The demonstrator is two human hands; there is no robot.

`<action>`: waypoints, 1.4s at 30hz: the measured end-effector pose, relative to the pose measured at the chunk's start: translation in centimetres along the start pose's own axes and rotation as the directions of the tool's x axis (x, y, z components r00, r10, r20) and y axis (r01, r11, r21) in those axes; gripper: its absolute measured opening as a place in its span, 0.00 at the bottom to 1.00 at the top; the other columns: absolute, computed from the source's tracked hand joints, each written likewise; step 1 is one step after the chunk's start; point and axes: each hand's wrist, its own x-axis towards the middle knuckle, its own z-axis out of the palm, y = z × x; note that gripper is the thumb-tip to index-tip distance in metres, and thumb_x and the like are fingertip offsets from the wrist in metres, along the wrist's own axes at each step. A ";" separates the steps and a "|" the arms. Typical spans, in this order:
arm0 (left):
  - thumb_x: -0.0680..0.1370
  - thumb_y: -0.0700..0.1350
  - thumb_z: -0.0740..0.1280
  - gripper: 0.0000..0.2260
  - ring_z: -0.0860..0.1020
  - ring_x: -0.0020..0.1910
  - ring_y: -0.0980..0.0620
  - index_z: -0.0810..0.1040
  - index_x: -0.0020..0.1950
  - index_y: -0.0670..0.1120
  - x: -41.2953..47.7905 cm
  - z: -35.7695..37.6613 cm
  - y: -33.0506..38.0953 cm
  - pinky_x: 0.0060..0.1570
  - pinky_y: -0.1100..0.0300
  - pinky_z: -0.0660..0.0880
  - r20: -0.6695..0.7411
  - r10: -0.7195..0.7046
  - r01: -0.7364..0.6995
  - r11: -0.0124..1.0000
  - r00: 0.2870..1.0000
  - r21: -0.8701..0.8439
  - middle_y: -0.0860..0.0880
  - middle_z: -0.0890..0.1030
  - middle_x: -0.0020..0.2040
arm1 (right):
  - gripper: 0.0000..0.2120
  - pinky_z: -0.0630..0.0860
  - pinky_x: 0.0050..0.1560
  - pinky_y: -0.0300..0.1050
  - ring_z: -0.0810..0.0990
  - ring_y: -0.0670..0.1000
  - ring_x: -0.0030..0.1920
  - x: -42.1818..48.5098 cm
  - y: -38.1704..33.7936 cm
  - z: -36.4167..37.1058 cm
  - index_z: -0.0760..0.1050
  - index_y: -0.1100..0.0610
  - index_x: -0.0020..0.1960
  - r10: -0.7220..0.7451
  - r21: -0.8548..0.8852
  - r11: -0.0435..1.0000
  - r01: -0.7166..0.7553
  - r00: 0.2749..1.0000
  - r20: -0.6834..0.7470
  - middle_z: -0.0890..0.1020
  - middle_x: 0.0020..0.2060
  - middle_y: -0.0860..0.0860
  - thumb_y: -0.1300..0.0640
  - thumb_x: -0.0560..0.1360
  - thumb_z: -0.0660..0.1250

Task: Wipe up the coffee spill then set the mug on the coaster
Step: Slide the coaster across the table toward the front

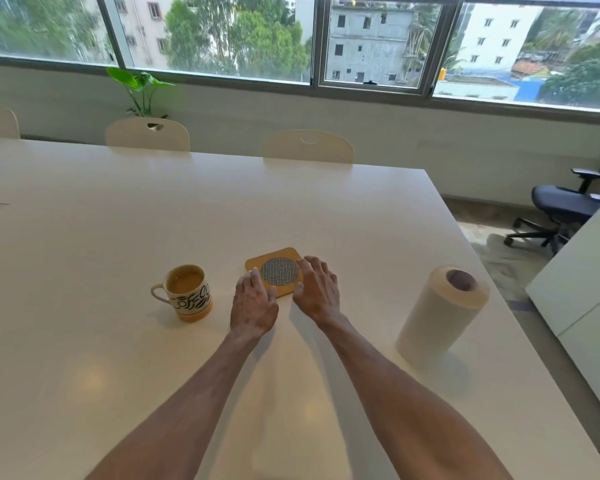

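Held both bare arms out over the wide white bench (118,220). Noted an upright white paper-towel roll (440,313) to the right, well apart. Found the cream ceramic mug with black lettering and an orange base (187,296) standing left of the left hand (253,299), handle leftward, full of pale brown coffee. Rested that hand, fingers loose and grasping nothing, on the near left corner of the square tan wooden coaster with a round grey mesh centre (279,271). Laid the right hand (317,289), fingers likewise released, along its right edge. Saw cream chair backs (309,147) beyond, under a wide window (378,43).
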 end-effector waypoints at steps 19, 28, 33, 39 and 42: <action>0.86 0.40 0.60 0.21 0.73 0.75 0.36 0.71 0.79 0.35 4.9 0.0 -0.2 0.75 0.44 0.69 -0.135 -0.169 0.144 0.974 0.976 -0.177 0.35 0.76 0.76 | 0.14 0.76 0.68 0.55 0.75 0.62 0.68 6.4 -0.1 2.7 0.80 0.67 0.65 0.268 0.085 0.961 -0.264 0.963 -0.036 0.77 0.64 0.62 0.63 0.82 0.64; 0.83 0.35 0.61 0.26 0.75 0.78 0.42 0.73 0.82 0.42 5.2 -1.4 0.3 0.77 0.49 0.73 -0.115 -0.326 0.221 0.822 0.939 -0.525 0.43 0.76 0.80 | 0.13 0.77 0.67 0.52 0.76 0.62 0.68 6.4 0.5 3.0 0.82 0.63 0.67 0.405 0.294 0.885 -0.360 0.908 -0.108 0.78 0.65 0.63 0.64 0.85 0.64; 0.82 0.33 0.63 0.27 0.74 0.79 0.44 0.73 0.82 0.42 4.3 -1.7 1.0 0.78 0.52 0.71 -0.137 -0.268 0.164 0.844 0.954 -0.510 0.45 0.76 0.80 | 0.15 0.79 0.64 0.53 0.80 0.62 0.65 5.5 0.5 2.2 0.79 0.60 0.70 0.481 0.395 0.827 -0.401 0.867 -0.129 0.80 0.65 0.63 0.65 0.84 0.65; 0.81 0.28 0.61 0.29 0.79 0.74 0.42 0.72 0.83 0.43 2.8 -2.8 1.4 0.71 0.46 0.79 -0.157 -0.230 0.120 0.850 0.960 -0.513 0.45 0.75 0.80 | 0.13 0.80 0.62 0.51 0.83 0.60 0.63 4.1 0.3 1.5 0.82 0.61 0.66 0.545 0.479 0.766 -0.428 0.828 -0.131 0.83 0.63 0.61 0.63 0.83 0.65; 0.84 0.30 0.62 0.26 0.79 0.74 0.42 0.71 0.83 0.43 1.5 -3.4 1.3 0.72 0.46 0.79 -0.155 -0.234 0.113 0.829 0.960 -0.548 0.45 0.75 0.80 | 0.13 0.81 0.61 0.52 0.84 0.60 0.61 3.0 -0.2 1.4 0.83 0.61 0.63 0.589 0.551 0.713 -0.433 0.797 -0.136 0.85 0.61 0.60 0.63 0.82 0.65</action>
